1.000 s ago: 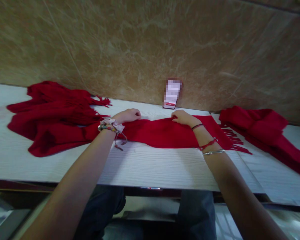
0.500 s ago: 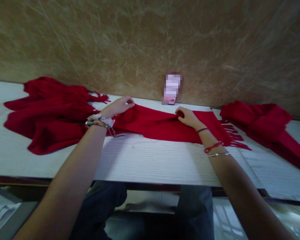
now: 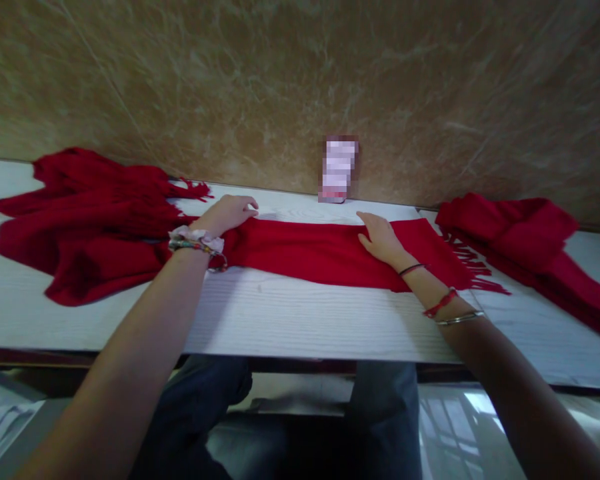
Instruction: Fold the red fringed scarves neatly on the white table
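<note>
A red scarf (image 3: 300, 252) with a fringed right end lies stretched flat across the white tabletop in front of me. My left hand (image 3: 233, 212) is at the scarf's far edge on the left, its fingers slightly curled and apart, with no cloth visible between them. Over the right part of the same scarf rests my right hand (image 3: 380, 239), open, with thumb and fingers spread near the far edge. Leftward, the scarf meets a loose heap of red scarves (image 3: 95, 233); where one ends and another begins is unclear.
A folded red scarf (image 3: 515, 233) lies on the right of the white table (image 3: 300, 327). Against the brown marbled wall (image 3: 280, 87) leans a phone (image 3: 338, 170) with a blurred-out screen. The table's front edge runs above my legs.
The scarf's far edge, raised between my hands before, has come down flat. My right hand has let go of the cloth and opened its fingers; my left hand's fingers have loosened.
</note>
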`<control>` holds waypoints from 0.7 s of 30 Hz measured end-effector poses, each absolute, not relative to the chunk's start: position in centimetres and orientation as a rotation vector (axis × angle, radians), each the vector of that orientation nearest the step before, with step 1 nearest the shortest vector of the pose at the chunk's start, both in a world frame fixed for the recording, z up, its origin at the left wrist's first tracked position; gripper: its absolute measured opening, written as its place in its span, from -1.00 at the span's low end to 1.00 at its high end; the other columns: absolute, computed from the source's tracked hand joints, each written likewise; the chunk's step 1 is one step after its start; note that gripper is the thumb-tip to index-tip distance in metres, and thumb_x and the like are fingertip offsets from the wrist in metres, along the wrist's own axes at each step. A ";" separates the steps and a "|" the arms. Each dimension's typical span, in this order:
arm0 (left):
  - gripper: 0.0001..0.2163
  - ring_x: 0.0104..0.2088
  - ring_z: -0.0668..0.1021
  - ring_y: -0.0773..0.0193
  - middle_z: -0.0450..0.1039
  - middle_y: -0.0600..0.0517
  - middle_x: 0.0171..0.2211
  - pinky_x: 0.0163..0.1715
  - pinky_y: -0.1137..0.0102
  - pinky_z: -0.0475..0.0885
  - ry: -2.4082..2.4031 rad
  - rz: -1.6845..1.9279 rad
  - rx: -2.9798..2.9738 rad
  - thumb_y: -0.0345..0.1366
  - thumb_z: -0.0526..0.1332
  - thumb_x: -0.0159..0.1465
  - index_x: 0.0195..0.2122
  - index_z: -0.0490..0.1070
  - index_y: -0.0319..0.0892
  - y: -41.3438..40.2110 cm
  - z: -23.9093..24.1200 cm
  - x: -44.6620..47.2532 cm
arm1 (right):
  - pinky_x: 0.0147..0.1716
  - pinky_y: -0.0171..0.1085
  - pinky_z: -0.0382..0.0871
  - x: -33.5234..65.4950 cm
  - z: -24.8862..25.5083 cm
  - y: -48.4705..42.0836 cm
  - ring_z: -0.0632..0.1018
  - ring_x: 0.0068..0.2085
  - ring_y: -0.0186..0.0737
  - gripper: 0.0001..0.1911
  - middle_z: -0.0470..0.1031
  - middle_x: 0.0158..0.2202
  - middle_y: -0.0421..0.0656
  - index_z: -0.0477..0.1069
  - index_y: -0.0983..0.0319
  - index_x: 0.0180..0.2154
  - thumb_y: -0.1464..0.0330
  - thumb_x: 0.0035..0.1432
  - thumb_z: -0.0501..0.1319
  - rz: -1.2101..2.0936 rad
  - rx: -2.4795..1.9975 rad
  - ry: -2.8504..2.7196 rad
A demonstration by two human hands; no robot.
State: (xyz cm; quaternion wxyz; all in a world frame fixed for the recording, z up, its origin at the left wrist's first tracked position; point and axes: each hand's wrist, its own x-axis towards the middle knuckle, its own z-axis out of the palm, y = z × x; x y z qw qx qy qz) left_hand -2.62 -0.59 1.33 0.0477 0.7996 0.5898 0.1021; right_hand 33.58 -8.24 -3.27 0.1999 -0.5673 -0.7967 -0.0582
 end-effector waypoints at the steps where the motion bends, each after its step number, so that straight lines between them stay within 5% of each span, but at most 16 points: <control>1: -0.68 -0.16 0.51 0.17 0.52 -0.03 -0.23 -0.10 0.38 0.33 1.786 0.297 2.495 -0.21 0.07 0.19 -0.08 0.44 -0.17 -0.9 1.4 -2.3 | 0.11 0.14 0.13 33.8 -3.3 -8.3 0.25 0.16 0.07 -0.45 0.27 0.14 0.11 0.16 0.32 0.16 0.41 0.11 0.03 -0.163 -1.583 -2.229; 5: -0.60 0.01 0.39 0.10 0.37 -0.13 -0.01 0.01 0.27 0.24 1.655 0.404 2.797 -0.14 0.01 0.27 0.06 0.32 -0.20 -3.3 1.9 0.2 | 0.10 0.15 0.14 34.4 -3.2 -8.4 0.26 0.15 0.08 -0.47 0.27 0.13 0.11 0.20 0.30 0.14 0.42 0.09 0.05 -0.183 -1.499 -2.169; 11: -0.48 0.05 0.34 0.17 0.23 -0.07 0.08 0.05 0.36 0.20 0.754 0.148 2.968 0.06 0.12 0.19 0.12 0.25 -0.07 -8.7 1.0 4.9 | 0.11 0.08 0.17 34.4 -3.1 -8.1 0.31 0.11 0.02 -0.53 0.32 0.07 0.06 0.30 0.24 0.07 0.43 0.08 0.07 -0.118 -1.350 -2.246; 21: -0.61 0.03 0.34 0.16 0.30 -0.14 0.01 0.02 0.29 0.20 0.563 0.301 3.189 -0.11 -0.04 0.34 0.06 0.34 -0.17 -10.1 -0.7 6.3 | 0.07 -0.02 0.23 34.7 -2.9 -7.8 0.39 0.01 -0.03 -0.60 0.38 -0.02 0.06 0.40 0.31 -0.05 0.48 0.04 0.06 -0.031 -1.400 -2.279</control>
